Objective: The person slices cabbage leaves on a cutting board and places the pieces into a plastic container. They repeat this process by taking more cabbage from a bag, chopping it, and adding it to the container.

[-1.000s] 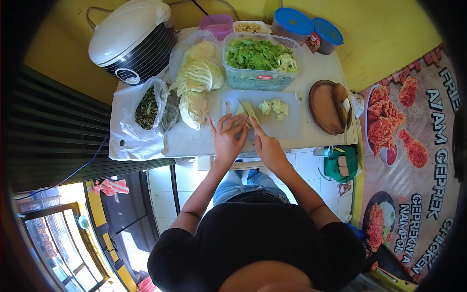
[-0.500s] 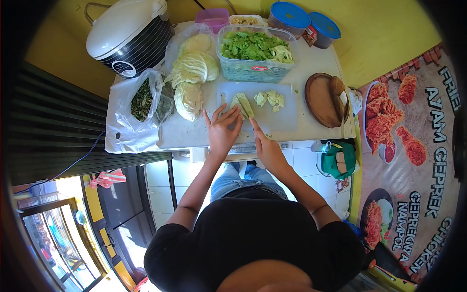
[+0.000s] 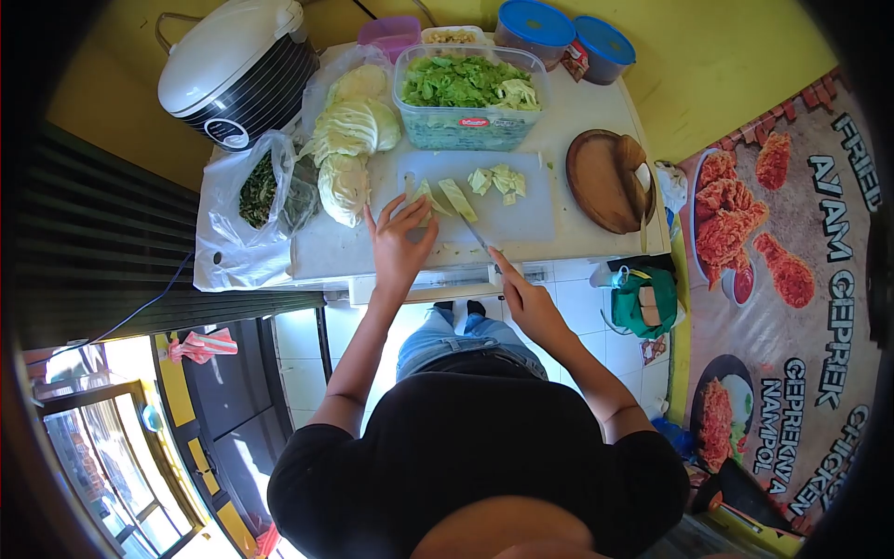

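Observation:
On the white cutting board (image 3: 521, 219) lie two strips of cabbage (image 3: 456, 199) side by side and a small pile of cut cabbage (image 3: 503, 181) to their right. My left hand (image 3: 400, 238) rests its fingertips on the left strip, fingers bent over it. My right hand (image 3: 527, 303) is closed round the handle of a knife (image 3: 477, 236), index finger stretched along it, the blade pointing up and left to the right strip's lower end. Larger cabbage pieces (image 3: 350, 128) sit left of the board.
A clear tub of chopped greens (image 3: 470, 130) stands behind the board. At the left are a plastic bag of dark leaves (image 3: 258, 191) and a rice cooker (image 3: 242, 79). A wooden mortar (image 3: 596, 186) is at the right, blue-lidded tubs (image 3: 537, 22) at the back.
The cabbage under my left hand now shows as two separated strips. My right hand has moved down and right of my left hand, and the knife blade has come into sight. The view has shifted slightly.

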Motion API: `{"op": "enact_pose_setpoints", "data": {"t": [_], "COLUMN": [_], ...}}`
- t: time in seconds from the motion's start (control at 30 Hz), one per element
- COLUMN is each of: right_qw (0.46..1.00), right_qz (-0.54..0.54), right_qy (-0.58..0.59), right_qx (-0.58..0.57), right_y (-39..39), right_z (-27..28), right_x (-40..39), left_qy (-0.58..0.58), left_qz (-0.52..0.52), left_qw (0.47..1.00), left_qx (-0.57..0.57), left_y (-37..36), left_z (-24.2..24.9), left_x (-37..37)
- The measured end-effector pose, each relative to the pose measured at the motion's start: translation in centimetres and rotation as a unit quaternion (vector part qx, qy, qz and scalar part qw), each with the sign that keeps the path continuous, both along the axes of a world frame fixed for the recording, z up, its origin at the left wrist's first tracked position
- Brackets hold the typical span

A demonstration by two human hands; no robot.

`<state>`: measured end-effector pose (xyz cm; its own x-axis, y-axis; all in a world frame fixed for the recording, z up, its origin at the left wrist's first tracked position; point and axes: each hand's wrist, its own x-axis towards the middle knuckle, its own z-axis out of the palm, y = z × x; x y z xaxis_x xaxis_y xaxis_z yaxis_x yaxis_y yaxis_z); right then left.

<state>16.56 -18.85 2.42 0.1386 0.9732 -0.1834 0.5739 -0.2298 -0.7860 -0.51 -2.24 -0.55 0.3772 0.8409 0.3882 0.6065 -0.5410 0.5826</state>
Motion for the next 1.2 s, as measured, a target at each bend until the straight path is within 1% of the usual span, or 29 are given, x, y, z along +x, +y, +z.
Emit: {"op": "enact_pose_setpoints", "data": {"t": [0.07,0.1,0.13,0.2,0.23,0.3,0.37,0.4,0.53,0.6,0.8,0.9,0.97,1.0,1.07,1.1,1.2], "right_qw": [1.0,1.0,1.0,0.999,0.999,0.999,0.998,0.997,0.994,0.994,0.994,0.996,0.997,0.997,0.997,0.997,0.997], "right_qz": [-0.014,-0.015,-0.022,-0.031,-0.035,-0.038,-0.06,-0.062,-0.076,-0.073,-0.059,-0.051,-0.047,-0.045,-0.042,-0.04,-0.038], "right_qy": [0.016,0.014,0.011,0.009,0.005,0.003,0.035,0.035,0.068,0.078,0.083,0.066,0.016,0.015,-0.045,-0.045,-0.068], "right_qx": [0.017,0.019,0.014,0.008,0.015,0.024,0.004,0.006,0.025,0.034,0.049,0.042,0.054,0.053,0.054,0.054,0.019], "right_y": [-0.4,-0.6,-0.8,-1.3,-1.4,-1.4,-1.2,-1.1,0.0,0.7,1.8,2.0,2.0,1.9,2.0,2.3,3.1], "right_z": [0.0,0.0,0.0,0.0,0.2,0.7,1.4,1.6,1.3,1.1,0.6,0.4,-0.2,-0.3,-0.5,-0.4,-0.4], "right_x": [0.9,1.4,1.7,2.1,2.3,2.5,2.7,2.8,2.2,1.7,1.2,1.1,1.0,0.8,0.4,0.2,-0.3], "left_qy": [-0.003,0.019,0.018,0.033,0.034,0.087,0.103,0.118,0.119,0.094,0.072,0.064,0.048,0.032,0.022,0.012,0.013], "left_qz": [-0.03,-0.036,-0.038,-0.121,-0.122,-0.216,-0.211,-0.207,-0.19,-0.165,-0.148,-0.144,-0.135,-0.127,-0.125,-0.125,-0.119], "left_qw": [0.999,0.999,0.999,0.992,0.992,0.971,0.97,0.968,0.971,0.979,0.985,0.986,0.988,0.989,0.99,0.991,0.992], "left_qx": [-0.017,-0.001,-0.001,0.022,0.021,0.055,0.069,0.083,0.084,0.075,0.061,0.054,0.057,0.061,0.054,0.047,0.044], "left_y": [0.2,0.3,0.4,1.1,1.4,2.1,1.9,1.8,0.7,0.2,-0.3,-0.4,-0.3,-0.3,-0.3,-0.2,-0.3], "left_z": [0.4,0.7,1.2,1.8,1.6,1.0,0.8,0.7,0.9,0.8,0.6,0.7,0.2,0.0,-0.2,-0.3,0.2], "left_x": [-0.6,-0.6,-0.4,0.3,0.6,1.1,1.0,1.0,0.9,1.3,1.6,1.6,1.5,1.4,1.3,1.3,1.4]}}
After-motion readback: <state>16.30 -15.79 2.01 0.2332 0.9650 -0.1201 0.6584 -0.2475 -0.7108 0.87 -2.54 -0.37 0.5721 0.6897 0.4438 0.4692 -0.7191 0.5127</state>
